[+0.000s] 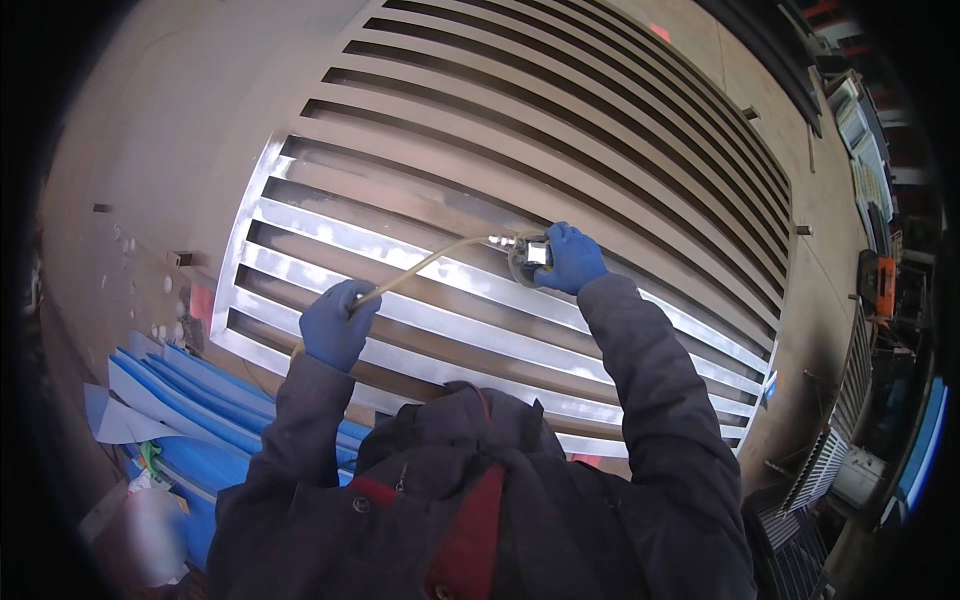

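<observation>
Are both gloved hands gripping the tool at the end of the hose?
No, only the right hand grips the tool, while the left hand holds the hose.

Before the person (580,515) lies a slatted brown-and-silver metal panel (480,281), a round metallic sander (535,252) on its slats, a thin yellowish hose (430,260) running left; farther left over there, flat blue sheets (190,400).

The scene is unevenly lit. Glare is thrown back by the shiny slats (330,228), while the jacket (570,500) is left dim. Straight edges are bowed, the corners are blacked out, and the lower left is marred by a pale blur.
</observation>
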A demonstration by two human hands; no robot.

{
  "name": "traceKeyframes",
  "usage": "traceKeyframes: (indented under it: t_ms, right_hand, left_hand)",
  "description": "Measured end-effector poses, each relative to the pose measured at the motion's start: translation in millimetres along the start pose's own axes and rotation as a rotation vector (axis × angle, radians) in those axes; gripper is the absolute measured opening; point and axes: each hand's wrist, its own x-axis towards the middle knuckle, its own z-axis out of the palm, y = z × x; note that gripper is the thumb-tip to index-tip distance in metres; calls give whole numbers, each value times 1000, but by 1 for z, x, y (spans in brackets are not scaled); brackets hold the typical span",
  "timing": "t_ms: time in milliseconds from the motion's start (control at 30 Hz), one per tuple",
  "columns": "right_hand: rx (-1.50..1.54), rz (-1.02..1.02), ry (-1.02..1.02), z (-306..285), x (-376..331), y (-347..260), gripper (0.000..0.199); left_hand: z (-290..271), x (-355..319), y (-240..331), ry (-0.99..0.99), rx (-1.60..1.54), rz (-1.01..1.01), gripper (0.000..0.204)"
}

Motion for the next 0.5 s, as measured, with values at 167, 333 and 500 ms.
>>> traceKeyframes:
  t_ms: [167,333,500]
  right_hand:
    - [-138,200,96,7,-25,20,78]
    - [-36,130,159,19,-40,44,73]
    - [-32,46,75,20,-26,56,68]
  left_hand:
    - [56,-6,17,-187,20,42,26]
    - [95,-18,-13,-211,38,31,26]
    - [99,-37,-35,-376,90,4,27]
